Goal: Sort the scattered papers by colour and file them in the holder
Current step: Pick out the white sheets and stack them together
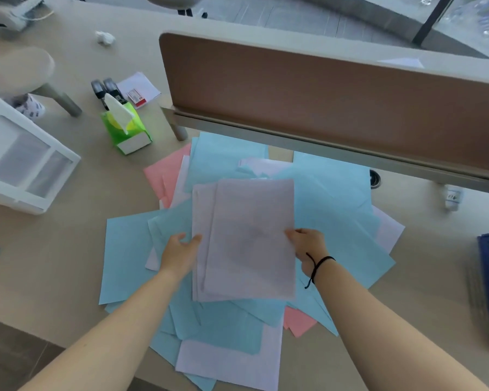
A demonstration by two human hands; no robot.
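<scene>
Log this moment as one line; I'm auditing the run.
stage: sorting | both hands hold lilac stack | blue, pink sheets unsorted

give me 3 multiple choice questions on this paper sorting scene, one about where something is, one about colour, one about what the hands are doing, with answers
1. Where is the green tissue box?
A. left of the paper pile
B. on the pile
C. in the blue basket

2. What colour is the stack of papers being held?
A. pink
B. pale lilac
C. green

3. What are the hands doing?
A. both rest flat on the desk
B. one holds a pen
C. both grip the stack's sides

Answers:
1 A, it stands on the desk beyond the pile's left edge.
2 B, blue and pink sheets lie beneath it.
3 C, left hand and right hand pinch opposite edges.
</scene>
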